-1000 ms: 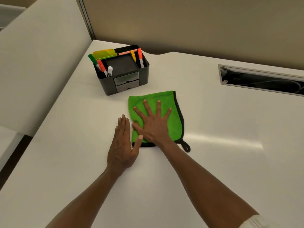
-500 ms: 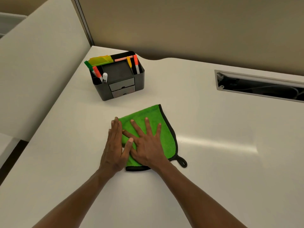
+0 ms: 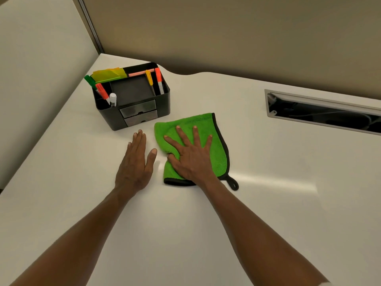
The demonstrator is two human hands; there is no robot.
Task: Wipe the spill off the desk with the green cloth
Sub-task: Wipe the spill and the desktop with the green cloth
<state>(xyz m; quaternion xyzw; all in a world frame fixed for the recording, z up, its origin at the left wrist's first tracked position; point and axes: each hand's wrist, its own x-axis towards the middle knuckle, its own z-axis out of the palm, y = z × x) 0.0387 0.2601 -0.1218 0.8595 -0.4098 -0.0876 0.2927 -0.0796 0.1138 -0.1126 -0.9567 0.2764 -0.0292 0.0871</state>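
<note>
My right hand (image 3: 192, 156) lies flat on the green cloth (image 3: 214, 145), fingers spread wide and straight, pressing it down on the desk (image 3: 278, 203); the thumb tucks into a bunched fold at the cloth's left edge. The cloth sits just in front of the black organizer (image 3: 132, 100), near it but apart, with its black hanging loop (image 3: 233, 183) trailing out by my wrist. My palm hides the middle of the cloth, so I cannot tell what is under it, and I can make out no spill on the bare surface. My left hand (image 3: 135, 162) rests flat on the desk just beside the cloth, fingers straight and together, holding nothing. Markers (image 3: 103, 92) stand in the organizer; its 2 small drawers are too dim to read. The cable slot (image 3: 321, 112) runs off the right edge, its inside dark.
</note>
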